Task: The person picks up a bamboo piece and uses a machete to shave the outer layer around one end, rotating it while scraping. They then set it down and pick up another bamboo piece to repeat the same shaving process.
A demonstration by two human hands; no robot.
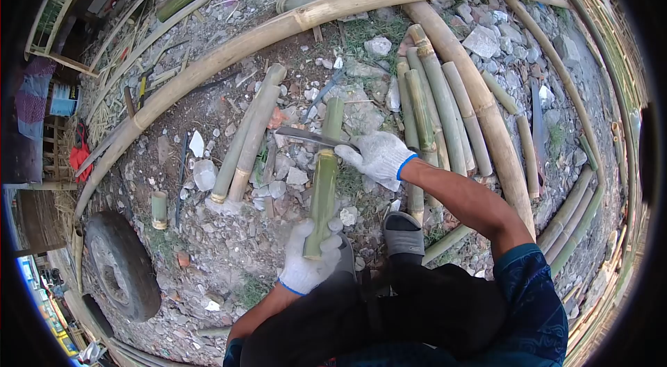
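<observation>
the bamboo piece (324, 183) is gripped at its near end by the gloved left hand (306, 264); the right hand (376, 154) clasps a knife (311, 136) across its middle; it looks still whole, splitting seems barely begun.

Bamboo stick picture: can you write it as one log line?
left hand: grips bamboo stick | right hand: knife on stick | ground: stony

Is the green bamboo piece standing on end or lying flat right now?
Held up on a slant: the left hand grips the near end of the bamboo piece, and the right hand lays the knife across it.
</observation>
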